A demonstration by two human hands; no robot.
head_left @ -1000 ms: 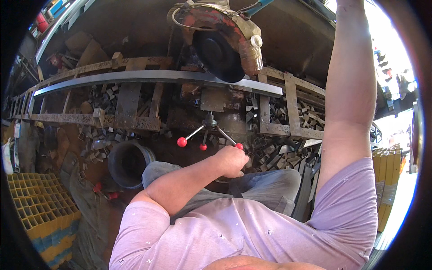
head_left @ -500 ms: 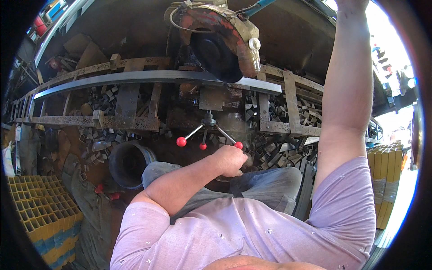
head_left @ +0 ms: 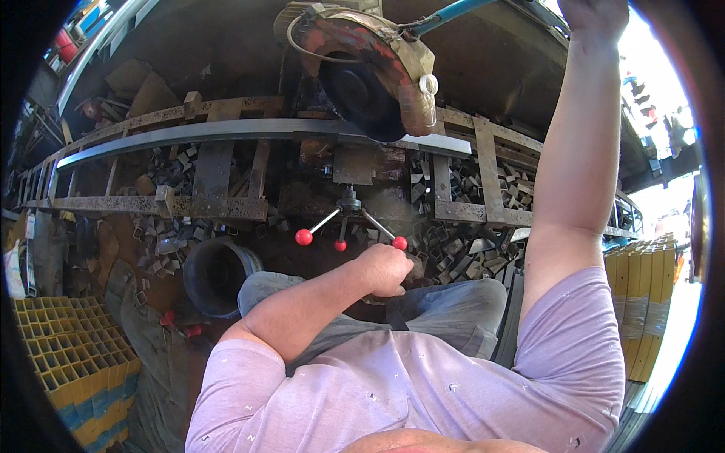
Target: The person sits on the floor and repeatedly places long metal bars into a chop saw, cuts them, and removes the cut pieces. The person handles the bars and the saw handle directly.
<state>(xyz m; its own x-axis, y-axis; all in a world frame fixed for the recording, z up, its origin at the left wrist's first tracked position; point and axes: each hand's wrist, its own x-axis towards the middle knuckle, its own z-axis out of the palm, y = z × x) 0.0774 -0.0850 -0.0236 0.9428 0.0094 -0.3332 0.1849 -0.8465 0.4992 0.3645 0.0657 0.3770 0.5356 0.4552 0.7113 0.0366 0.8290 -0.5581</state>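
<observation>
My left hand (head_left: 385, 270) is curled closed beside a red ball knob (head_left: 399, 242) on a three-spoke clamp handle (head_left: 349, 205); what its fingers hold, if anything, is hidden. My right arm stretches up the right side. The right hand (head_left: 596, 13) looks closed, partly cut off by the top edge, so its hold is out of sight. A blue lever (head_left: 453, 15) runs from a cut-off saw (head_left: 362, 75) out of view towards that hand. Under the saw's worn guard lies a long grey metal tube (head_left: 219, 134), crossing the bench frame from left to right.
Rusty bench rails (head_left: 143, 202) flank the saw. Heaps of short tube offcuts (head_left: 461, 249) lie around and below them. A round bucket (head_left: 215, 275) stands left of my knees. Stacked yellow tubes (head_left: 72, 340) are at the left, more yellow bars (head_left: 642, 302) at the right.
The saw head has come down slightly, and more of its blue lever shows. My right hand has lowered a little into view. The left hand has stayed by the knob.
</observation>
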